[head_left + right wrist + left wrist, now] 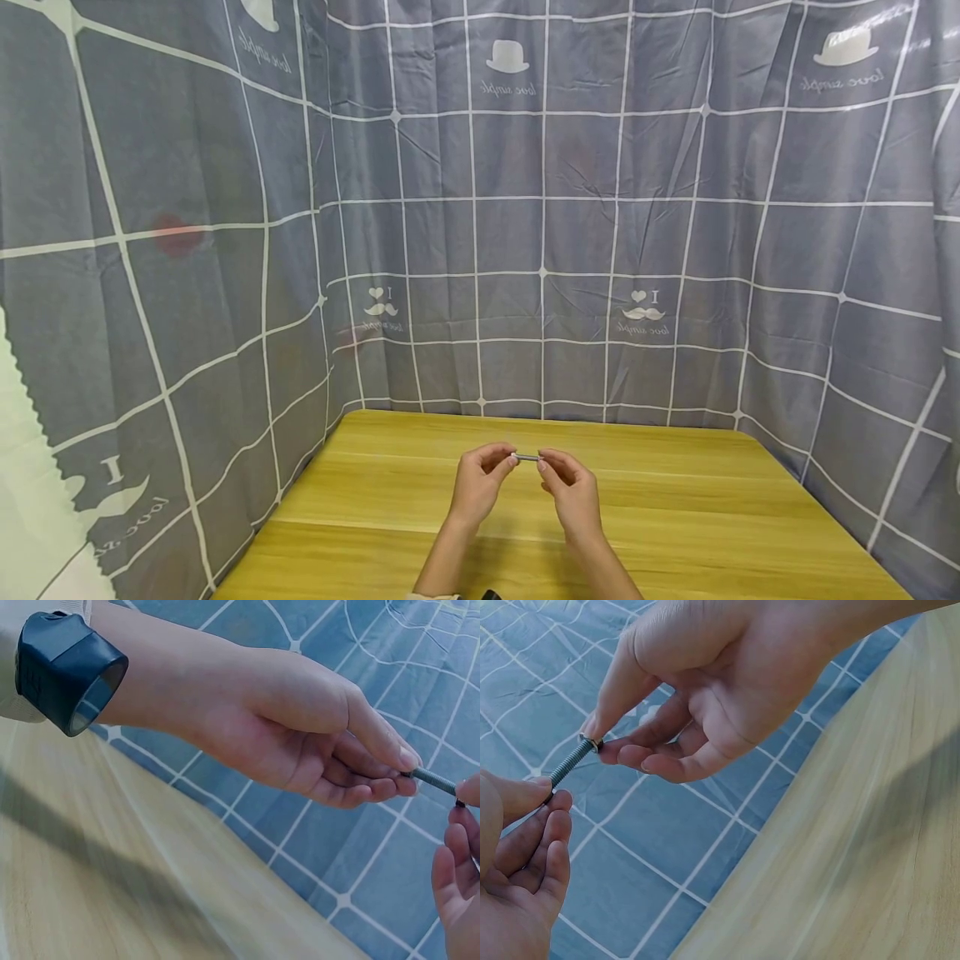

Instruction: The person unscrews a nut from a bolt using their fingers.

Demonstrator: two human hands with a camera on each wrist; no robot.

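A thin metal bolt (pixel 528 457) with a threaded shaft spans the gap between my two hands, above the table. My left hand (pixel 477 485) pinches one end between thumb and fingertips. The other end sits between the thumb and fingertips of my right hand (pixel 576 496). In the left wrist view the bolt (pixel 571 762) shows a wider metal piece at the right hand's end; whether it is a head or a nut I cannot tell. Fingertips partly hide both ends. The right wrist view shows the bolt's shaft (pixel 435 780) between both hands.
Below the hands lies a wooden-topped table (pixel 360 492). Grey curtains (pixel 510 233) with white grid lines stand behind and along both sides. A pale cloth edge (pixel 33 492) hangs at the far left. A black band-like device (pixel 56 664) sits on the left wrist.
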